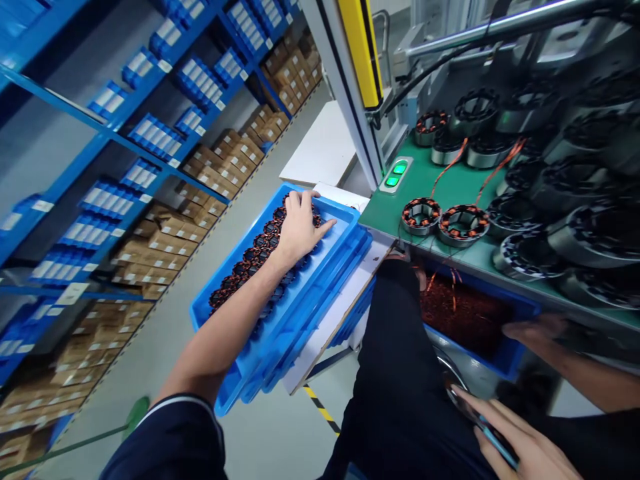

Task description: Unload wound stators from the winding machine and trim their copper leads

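Observation:
My left hand [300, 228] lies over a row of small stators [253, 259] with copper windings, at the far end of a blue tray [330, 243]. Its fingers bend down onto the stators and its thumb stands well apart, with nothing visibly gripped. Low at the right, my right hand [520, 437] is closed around a pair of pliers [493, 437] with blue and black handles. Two wound stators [464, 225] with loose copper wire ends stand on the front edge of the green bench top [385, 213].
Larger stators [530, 253] crowd the bench's right side. Beneath it, a blue bin [510, 363] holds copper wire scraps, with another person's hand [535, 330] at its edge. A yellow-and-black post [361, 53] rises behind the tray. Blue shelving [115, 137] with boxes lines the left.

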{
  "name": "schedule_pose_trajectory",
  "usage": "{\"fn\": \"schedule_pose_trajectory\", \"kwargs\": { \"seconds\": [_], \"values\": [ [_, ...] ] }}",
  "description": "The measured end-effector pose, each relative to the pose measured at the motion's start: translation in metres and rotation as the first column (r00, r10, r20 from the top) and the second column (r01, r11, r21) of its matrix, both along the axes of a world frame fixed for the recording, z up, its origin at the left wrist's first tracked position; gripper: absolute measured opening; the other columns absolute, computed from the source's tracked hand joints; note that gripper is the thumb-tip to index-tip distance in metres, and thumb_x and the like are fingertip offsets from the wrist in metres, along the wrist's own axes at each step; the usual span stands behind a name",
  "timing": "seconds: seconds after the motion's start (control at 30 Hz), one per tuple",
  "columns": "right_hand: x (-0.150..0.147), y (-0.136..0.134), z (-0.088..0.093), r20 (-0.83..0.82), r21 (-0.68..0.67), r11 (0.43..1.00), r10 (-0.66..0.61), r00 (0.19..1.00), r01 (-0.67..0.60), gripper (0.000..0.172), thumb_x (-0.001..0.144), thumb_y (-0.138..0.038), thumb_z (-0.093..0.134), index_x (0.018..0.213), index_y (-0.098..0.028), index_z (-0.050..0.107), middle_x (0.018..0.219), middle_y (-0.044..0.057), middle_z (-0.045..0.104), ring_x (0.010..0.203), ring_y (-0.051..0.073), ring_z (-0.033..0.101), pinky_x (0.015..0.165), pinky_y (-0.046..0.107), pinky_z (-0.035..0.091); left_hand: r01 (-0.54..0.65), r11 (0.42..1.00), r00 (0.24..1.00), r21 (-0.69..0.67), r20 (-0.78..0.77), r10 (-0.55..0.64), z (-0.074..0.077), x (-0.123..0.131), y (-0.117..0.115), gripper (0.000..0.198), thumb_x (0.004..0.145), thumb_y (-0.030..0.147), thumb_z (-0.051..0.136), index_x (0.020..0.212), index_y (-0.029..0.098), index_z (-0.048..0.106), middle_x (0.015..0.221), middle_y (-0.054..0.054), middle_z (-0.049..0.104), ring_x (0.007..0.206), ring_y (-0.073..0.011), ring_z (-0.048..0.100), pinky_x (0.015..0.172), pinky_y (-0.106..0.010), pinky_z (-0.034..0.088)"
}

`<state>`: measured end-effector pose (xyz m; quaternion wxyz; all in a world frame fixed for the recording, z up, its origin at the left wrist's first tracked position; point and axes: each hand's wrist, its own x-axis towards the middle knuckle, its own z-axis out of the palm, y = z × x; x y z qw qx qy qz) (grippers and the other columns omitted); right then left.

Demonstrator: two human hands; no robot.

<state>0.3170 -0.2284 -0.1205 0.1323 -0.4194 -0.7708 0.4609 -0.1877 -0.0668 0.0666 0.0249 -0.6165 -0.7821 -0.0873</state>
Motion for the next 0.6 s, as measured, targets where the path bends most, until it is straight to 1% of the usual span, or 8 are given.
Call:
{"fn": "schedule_pose_trajectory", "kwargs": {
  "seconds": [0.07, 0.13, 0.2, 0.27, 0.33, 0.4, 0.47, 0.6],
  "values": [
    [-0.010, 0.008, 0.017, 0.025, -0.001, 0.999, 0.041, 0.999, -0.041, 0.050, 0.107, -0.047, 0.061, 0.155, -0.047, 0.076, 0.148, -0.002, 0.082, 0.131, 0.033, 0.082, 0.103, 0.042, 0.073, 0.193, 0.977, 0.974, 0.096, 0.104, -0.202, 0.008, 0.032, 0.000, 0.068, 0.100, 0.060, 0.081, 0.152, 0.022, 0.056, 0.149, -0.018, 0.058, 0.140, -0.0360, 0.055, 0.129, -0.056, 0.049],
    [-0.020, 0.014, 0.032, 0.052, 0.014, 0.998, 0.066, 0.996, -0.067, 0.050, 0.109, -0.044, 0.057, 0.154, -0.042, 0.077, 0.148, 0.001, 0.082, 0.132, 0.031, 0.082, 0.106, 0.042, 0.072, 0.458, 0.878, 0.851, 0.139, 0.217, -0.478, 0.010, 0.068, 0.004, 0.055, 0.108, 0.060, 0.071, 0.150, 0.026, 0.059, 0.148, -0.014, 0.063, 0.138, -0.0336, 0.059, 0.128, -0.054, 0.050],
    [-0.027, 0.017, 0.045, 0.084, 0.035, 0.995, 0.094, 0.992, -0.097, 0.051, 0.109, -0.041, 0.057, 0.156, -0.041, 0.076, 0.148, 0.003, 0.082, 0.135, 0.032, 0.081, 0.107, 0.045, 0.071, 0.588, 0.804, 0.760, 0.091, 0.278, -0.587, 0.005, 0.102, 0.013, 0.046, 0.115, 0.056, 0.058, 0.151, 0.026, 0.063, 0.143, -0.014, 0.064, 0.134, -0.0324, 0.063, 0.124, -0.052, 0.052],
    [-0.029, 0.018, 0.055, 0.113, 0.034, 0.990, 0.135, 0.984, -0.140, 0.053, 0.108, -0.041, 0.057, 0.159, -0.041, 0.074, 0.148, 0.005, 0.082, 0.138, 0.033, 0.079, 0.109, 0.047, 0.071, 0.565, 0.823, 0.778, 0.048, 0.301, -0.552, -0.004, 0.125, 0.026, 0.042, 0.117, 0.052, 0.055, 0.145, 0.024, 0.069, 0.138, -0.015, 0.063, 0.128, -0.0321, 0.065, 0.117, -0.050, 0.055],
    [-0.026, 0.016, 0.062, 0.142, 0.008, 0.987, 0.156, 0.978, -0.159, 0.054, 0.108, -0.042, 0.057, 0.160, -0.041, 0.072, 0.150, 0.005, 0.081, 0.139, 0.033, 0.079, 0.110, 0.047, 0.071, 0.498, 0.863, 0.787, 0.090, 0.371, -0.493, -0.016, 0.135, 0.038, 0.034, 0.111, 0.051, 0.068, 0.124, 0.021, 0.077, 0.128, -0.013, 0.064, 0.115, -0.0293, 0.066, 0.110, -0.046, 0.055],
    [-0.020, 0.012, 0.066, 0.153, -0.032, 0.991, 0.131, 0.980, -0.127, 0.053, 0.109, -0.043, 0.055, 0.159, -0.039, 0.074, 0.152, 0.005, 0.080, 0.141, 0.032, 0.078, 0.112, 0.044, 0.070, 0.396, 0.892, 0.723, 0.217, 0.526, -0.449, -0.025, 0.136, 0.045, 0.030, 0.098, 0.048, 0.085, 0.098, 0.020, 0.076, 0.112, -0.008, 0.065, 0.098, -0.0234, 0.063, 0.101, -0.041, 0.053],
    [-0.011, 0.008, 0.066, 0.134, -0.075, 0.996, 0.056, 0.989, -0.046, 0.051, 0.111, -0.046, 0.053, 0.154, -0.036, 0.078, 0.151, 0.005, 0.081, 0.143, 0.031, 0.076, 0.115, 0.040, 0.067, 0.258, 0.913, 0.628, 0.317, 0.663, -0.407, -0.030, 0.132, 0.041, 0.035, 0.094, 0.046, 0.088, 0.083, 0.020, 0.068, 0.093, -0.003, 0.061, 0.085, -0.0183, 0.057, 0.091, -0.036, 0.051],
    [0.005, 0.001, 0.056, 0.066, -0.158, 0.972, -0.168, 0.983, 0.177, 0.051, 0.112, -0.060, 0.059, 0.148, -0.032, 0.082, 0.148, 0.006, 0.082, 0.140, 0.028, 0.079, 0.117, 0.034, 0.064, 0.068, 0.940, 0.488, 0.334, 0.811, -0.323, -0.027, 0.133, -0.002, 0.035, 0.110, 0.059, 0.062, 0.101, 0.025, 0.058, 0.082, 0.002, 0.054, 0.070, -0.0148, 0.050, 0.070, -0.029, 0.047]
  ]
}}
